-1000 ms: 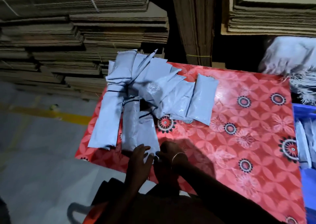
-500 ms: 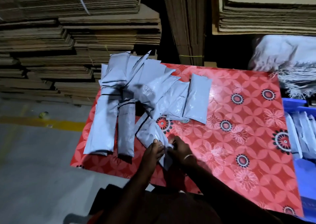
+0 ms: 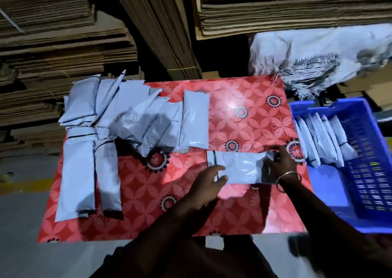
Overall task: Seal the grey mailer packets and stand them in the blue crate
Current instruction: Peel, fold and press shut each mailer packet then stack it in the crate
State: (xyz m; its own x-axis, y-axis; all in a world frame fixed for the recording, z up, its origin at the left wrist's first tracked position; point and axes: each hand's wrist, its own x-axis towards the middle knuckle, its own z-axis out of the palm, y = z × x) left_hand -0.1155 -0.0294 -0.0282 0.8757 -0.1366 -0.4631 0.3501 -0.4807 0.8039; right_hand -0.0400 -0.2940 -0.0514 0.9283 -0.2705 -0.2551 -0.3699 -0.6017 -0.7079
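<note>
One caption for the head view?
Both hands hold a grey packet on the red table beside the blue crate.

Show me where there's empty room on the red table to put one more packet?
Bare red cloth lies between the packet pile and the left hand, and along the far edge between the pile and the blue crate. The table's left side is crowded; both hands work a packet near the crate.

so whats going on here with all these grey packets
A person is working on one grey mailer packet lying flat on the red patterned table. The left hand rests on its left part while the right hand pinches the flap end. A pile of packets waits on the table's left, and several already stand in the blue crate to the right.
</note>
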